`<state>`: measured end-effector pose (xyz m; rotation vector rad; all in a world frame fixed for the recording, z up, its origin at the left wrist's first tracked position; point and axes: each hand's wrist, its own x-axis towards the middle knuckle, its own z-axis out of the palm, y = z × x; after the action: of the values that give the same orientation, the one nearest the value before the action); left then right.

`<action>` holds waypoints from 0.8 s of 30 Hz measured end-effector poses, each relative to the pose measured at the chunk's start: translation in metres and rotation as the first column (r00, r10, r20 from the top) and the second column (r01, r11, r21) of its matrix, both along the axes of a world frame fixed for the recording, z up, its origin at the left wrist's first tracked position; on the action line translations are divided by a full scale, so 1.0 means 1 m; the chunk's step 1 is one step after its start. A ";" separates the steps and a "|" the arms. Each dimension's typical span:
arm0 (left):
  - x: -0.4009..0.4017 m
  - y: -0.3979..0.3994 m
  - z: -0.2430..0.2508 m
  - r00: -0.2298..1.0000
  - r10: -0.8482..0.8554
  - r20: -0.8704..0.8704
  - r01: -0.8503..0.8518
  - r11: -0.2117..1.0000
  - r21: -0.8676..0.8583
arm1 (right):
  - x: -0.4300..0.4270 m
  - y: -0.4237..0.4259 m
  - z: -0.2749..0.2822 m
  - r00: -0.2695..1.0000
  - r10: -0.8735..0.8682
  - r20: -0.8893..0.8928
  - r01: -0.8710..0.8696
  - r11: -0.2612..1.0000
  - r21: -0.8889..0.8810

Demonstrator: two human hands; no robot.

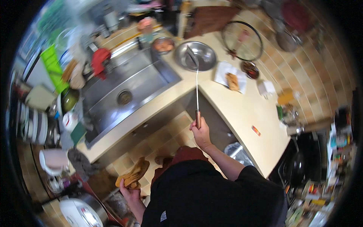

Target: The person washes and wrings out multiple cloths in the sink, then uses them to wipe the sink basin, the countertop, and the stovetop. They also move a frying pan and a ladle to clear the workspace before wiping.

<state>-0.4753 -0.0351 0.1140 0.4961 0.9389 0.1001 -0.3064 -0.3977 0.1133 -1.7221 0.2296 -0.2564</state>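
Observation:
My right hand (202,132) is closed around the wooden handle of a long metal spatula (197,88). The spatula points away from me, and its blade overlaps the wide stainless steel bowl (208,55) at the counter corner; whether the two touch, I cannot tell. Low on the left, above the floor, my left hand (131,194) grips a bunched mustard-brown cloth (135,173). To the bowl's right, a browned piece of food (232,81) lies on white paper (222,74).
A stainless steel sink (113,85) is at left, with a red cloth (100,61) over its back edge. A smaller bowl of orange pieces (163,45) stands behind. On the right counter are a round glass lid (241,39), a dark dish (249,70) and a small red packet (256,130). A black cooktop (300,159) lies beyond.

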 end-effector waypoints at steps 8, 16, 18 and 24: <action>0.044 -0.069 -0.001 0.958 -0.142 -0.249 0.142 0.990 -0.016 | -0.059 -0.104 0.002 0.962 -0.270 -0.046 0.273 0.958 0.086; 0.051 -0.158 0.023 0.922 -0.287 -0.258 0.289 0.957 -0.029 | -0.148 -0.180 -0.004 0.810 -0.538 -0.232 0.586 0.753 0.300; 0.052 -0.162 0.022 0.921 -0.336 -0.197 0.338 0.941 -0.024 | -0.175 -0.199 -0.001 0.701 -0.702 -0.127 0.705 0.654 0.274; 0.062 -0.180 0.012 0.786 -0.601 -0.147 0.607 0.795 -0.005 | -0.274 -0.297 0.017 0.181 -0.981 -0.073 0.945 0.153 0.288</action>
<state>-0.4136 -0.2156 0.1256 0.8353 0.8757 -0.5103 -0.5807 -0.6950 0.1298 -0.9907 1.2697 -1.2645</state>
